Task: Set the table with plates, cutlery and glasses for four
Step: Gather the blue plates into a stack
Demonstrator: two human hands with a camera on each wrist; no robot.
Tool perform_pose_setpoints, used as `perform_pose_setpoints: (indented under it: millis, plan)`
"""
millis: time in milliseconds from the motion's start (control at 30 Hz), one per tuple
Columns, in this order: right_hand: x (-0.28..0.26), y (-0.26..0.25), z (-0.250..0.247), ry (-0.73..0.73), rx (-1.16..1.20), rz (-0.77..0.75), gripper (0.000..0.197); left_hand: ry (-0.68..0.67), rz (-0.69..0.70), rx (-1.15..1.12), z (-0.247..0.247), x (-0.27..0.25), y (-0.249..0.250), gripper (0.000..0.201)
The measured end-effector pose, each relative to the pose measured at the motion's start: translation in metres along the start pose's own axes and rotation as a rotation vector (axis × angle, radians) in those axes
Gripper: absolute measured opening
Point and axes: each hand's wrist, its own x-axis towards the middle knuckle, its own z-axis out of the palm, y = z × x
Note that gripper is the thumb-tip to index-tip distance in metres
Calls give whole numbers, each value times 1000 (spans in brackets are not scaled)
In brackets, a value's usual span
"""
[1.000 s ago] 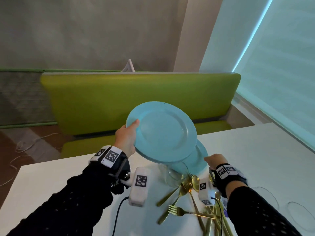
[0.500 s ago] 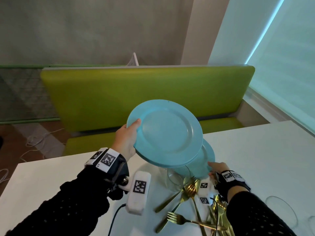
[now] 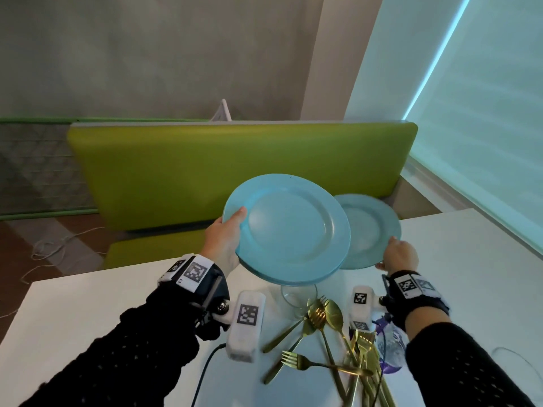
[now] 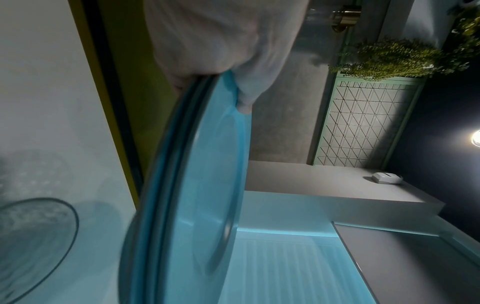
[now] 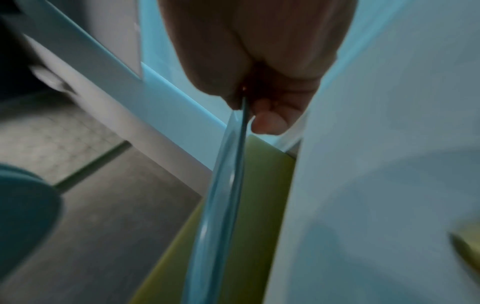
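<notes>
Plates: a stack (image 3: 289, 227) of blue ones is held in the air above the counter (image 3: 73, 304), tilted, by the left hand (image 3: 222, 245); that grip pinches the stack's left rim, thumb on the upper face, fingers beneath; the left wrist view shows more than one rim edge in the stack (image 4: 182, 185); to its right a single plate (image 3: 370, 230), partly behind the stack, is held in the air by the right hand (image 3: 399, 255); that grip pinches its near rim, thumb on top and fingers under, as the right wrist view confirms (image 5: 228, 185); below the plates, on the counter, stands a glass (image 3: 296, 298); gold cutlery (image 3: 326, 345) lies heaped just beside it, toward the right; a green bench (image 3: 205, 171) stands beyond the counter.
</notes>
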Motion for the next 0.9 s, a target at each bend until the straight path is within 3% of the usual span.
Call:
perform_pose_setpoints:
  millis: [100, 200, 467, 600, 733, 900]
  plan:
    - [-22, -18, -36, 233, 265, 13, 45, -40, -3, -10, -2, -10, 0, 20]
    - [-51, -32, -63, 302, 458, -16, 41, -80, -3, -25, -6, -18, -2, 26]
    - [-163, -14, -59, 184, 775, 32, 16, -220, -47, -9, -45, -54, -13, 34]
    - [-222, -1, -45, 104, 907, 132, 20, -265, -52, 19, -74, -67, -24, 35]
    - [-267, 8, -28, 82, 964, 157, 15, -269, -35, 70, -104, -80, -37, 13]
    - [-299, 31, 10, 83, 910, 209, 20, -172, 51, 294, -145, -84, -58, 29]
